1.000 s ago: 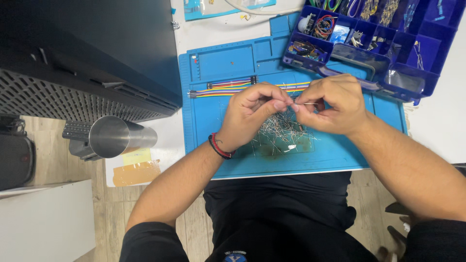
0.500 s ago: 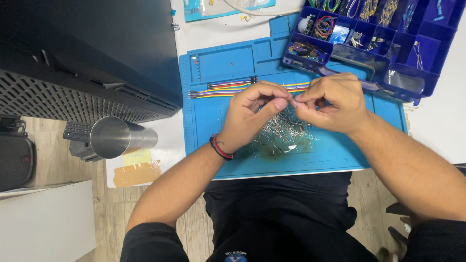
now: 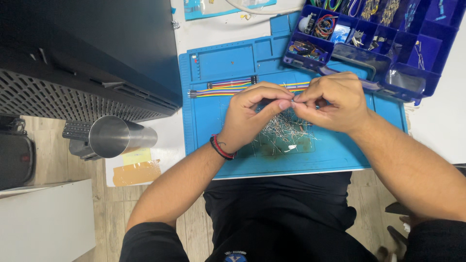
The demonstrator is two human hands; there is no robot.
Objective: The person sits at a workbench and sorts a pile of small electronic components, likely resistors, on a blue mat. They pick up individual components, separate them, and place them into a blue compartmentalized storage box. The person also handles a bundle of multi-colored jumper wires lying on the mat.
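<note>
At the left edge of your desk (image 3: 194,26) stands a big black case with a perforated metal grille (image 3: 73,97), and just below it a smooth, shiny steel cylinder (image 3: 119,137) lies on its side, open mouth facing left, above a strip of tan tape (image 3: 136,172). The blue rubbery work mat (image 3: 228,58) covers the middle of the desk near its front edge; a flat rainbow ribbon of jumper wires (image 3: 218,90) lies across it, long axis running left to right. Your left hand (image 3: 252,116), a red-and-black band at the wrist, is curled with thumb and forefinger pinched together, and your right hand (image 3: 332,102) meets it fingertip to fingertip, pinched the same way. Whatever thin piece sits between them is too small to make out, so its direction cannot be told. Directly beneath your hands lies a loose, bristly heap of fine silvery wire leads (image 3: 284,133), pointing every way. At the desk's far right corner sits a dark blue plastic compartment box (image 3: 427,48) with small parts in its cells.
</note>
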